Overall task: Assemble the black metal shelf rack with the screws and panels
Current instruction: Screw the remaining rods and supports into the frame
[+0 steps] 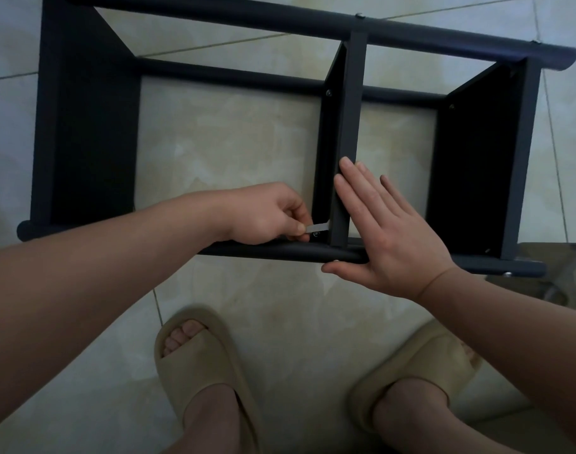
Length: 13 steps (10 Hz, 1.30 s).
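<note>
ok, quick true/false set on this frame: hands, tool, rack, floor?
1. The left hand pinches a small silver wrench. True.
2. The right hand is a closed fist. False: its fingers are straight and lie flat against the middle panel.
3. The black shelf rack lies on a tiled floor. True.
4. The rack shows only two panels. False: three show, at the left, middle and right.
5. The person is barefoot. False: both feet wear beige slippers.
</note>
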### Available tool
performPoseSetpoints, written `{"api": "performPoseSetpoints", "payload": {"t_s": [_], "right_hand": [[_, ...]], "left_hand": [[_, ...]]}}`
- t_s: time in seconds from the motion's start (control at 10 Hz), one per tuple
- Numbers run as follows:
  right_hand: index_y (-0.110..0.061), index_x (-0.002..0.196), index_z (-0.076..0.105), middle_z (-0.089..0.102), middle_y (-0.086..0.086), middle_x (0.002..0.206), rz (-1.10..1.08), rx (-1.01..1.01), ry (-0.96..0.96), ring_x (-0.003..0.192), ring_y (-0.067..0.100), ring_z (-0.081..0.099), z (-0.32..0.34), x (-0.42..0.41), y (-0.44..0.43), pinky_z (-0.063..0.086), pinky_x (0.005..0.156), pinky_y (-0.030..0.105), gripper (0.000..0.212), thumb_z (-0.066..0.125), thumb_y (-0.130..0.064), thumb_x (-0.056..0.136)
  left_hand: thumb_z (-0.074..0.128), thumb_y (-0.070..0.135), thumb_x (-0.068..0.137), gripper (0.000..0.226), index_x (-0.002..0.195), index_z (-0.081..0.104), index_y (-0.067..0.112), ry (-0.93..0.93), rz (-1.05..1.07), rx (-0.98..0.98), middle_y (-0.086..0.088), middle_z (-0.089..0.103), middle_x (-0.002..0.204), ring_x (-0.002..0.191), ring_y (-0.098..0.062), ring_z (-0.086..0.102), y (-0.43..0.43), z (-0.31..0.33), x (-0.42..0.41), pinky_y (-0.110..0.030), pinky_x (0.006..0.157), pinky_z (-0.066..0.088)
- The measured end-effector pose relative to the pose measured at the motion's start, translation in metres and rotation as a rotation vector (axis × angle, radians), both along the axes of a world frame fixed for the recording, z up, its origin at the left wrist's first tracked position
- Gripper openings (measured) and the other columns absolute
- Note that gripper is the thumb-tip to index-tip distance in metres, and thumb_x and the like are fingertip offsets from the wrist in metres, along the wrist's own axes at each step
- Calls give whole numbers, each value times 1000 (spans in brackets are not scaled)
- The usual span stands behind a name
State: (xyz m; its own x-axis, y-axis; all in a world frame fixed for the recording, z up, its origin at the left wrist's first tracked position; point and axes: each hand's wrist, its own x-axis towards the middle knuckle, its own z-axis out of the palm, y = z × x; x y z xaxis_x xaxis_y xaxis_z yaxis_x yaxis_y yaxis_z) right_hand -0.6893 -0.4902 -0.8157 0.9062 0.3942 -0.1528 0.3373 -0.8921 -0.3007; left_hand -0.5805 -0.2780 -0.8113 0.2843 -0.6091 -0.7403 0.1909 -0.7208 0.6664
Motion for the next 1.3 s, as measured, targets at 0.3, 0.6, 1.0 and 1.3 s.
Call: {"api": "performPoseSetpoints", "payload": {"t_s": [0.3,0.6,1.0,1.3], "right_hand": [[-2,161,18,9,13,170,-4,3,-8,158,29,9,-1,-1,0,25,122,57,105,49,-75,91],[-2,161,17,7,13,170,-3,5,8,158,28,7,-1,0,0,24,123,57,105,49,-74,91],[-1,160,18,8,14,170,-5,0,15,158,29,8,1,0,1,24,123,56,106,48,-75,91],[-2,160,19,9,14,170,-10,14,2,158,29,9,0,0,0,26,122,57,105,50,-74,90]], "left_hand": [[65,17,89,14,85,68,30,-218,-52,96,10,70,86,81,-6,64,-1,2,10,-24,71,48],[68,14,91,16,82,71,26,30,319,-40,10,71,78,76,1,65,-12,0,3,-19,75,52],[66,24,94,5,93,67,20,158,618,55,2,76,87,78,-11,68,-21,-6,1,-28,73,48],[63,24,97,9,101,67,19,202,660,35,-2,78,96,82,-14,69,-25,1,0,-30,80,50]]}}
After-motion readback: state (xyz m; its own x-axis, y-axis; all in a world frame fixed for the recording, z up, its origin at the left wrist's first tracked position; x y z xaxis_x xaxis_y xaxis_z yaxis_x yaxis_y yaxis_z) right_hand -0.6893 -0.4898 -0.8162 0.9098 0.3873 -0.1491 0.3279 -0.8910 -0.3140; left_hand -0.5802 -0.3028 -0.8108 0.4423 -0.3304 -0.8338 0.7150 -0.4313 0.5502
